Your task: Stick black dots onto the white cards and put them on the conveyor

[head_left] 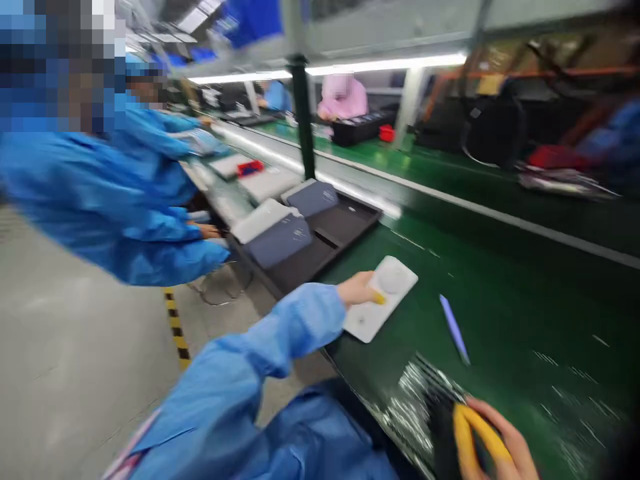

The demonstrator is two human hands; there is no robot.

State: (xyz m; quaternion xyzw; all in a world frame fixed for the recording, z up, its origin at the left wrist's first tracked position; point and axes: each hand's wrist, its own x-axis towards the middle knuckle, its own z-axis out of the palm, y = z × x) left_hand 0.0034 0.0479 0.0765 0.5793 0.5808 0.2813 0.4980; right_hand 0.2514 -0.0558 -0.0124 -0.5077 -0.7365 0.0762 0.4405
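Note:
My left hand is closed on the near left edge of a flat white plastic panel with a round shape at its far end. The thumb, tipped in yellow, presses on its upper face. At the lower right, my right hand curls around a yellow-handled tool; its working end is not clear. Beside that hand lie dark pieces and crumpled clear plastic. A blue-violet pen-like stick lies on the green bench between the two hands.
A black tray with grey-blue and white panels stands beyond my left hand. A dark green post rises behind it. Co-workers in blue sit along the left. The green bench mat stretches right.

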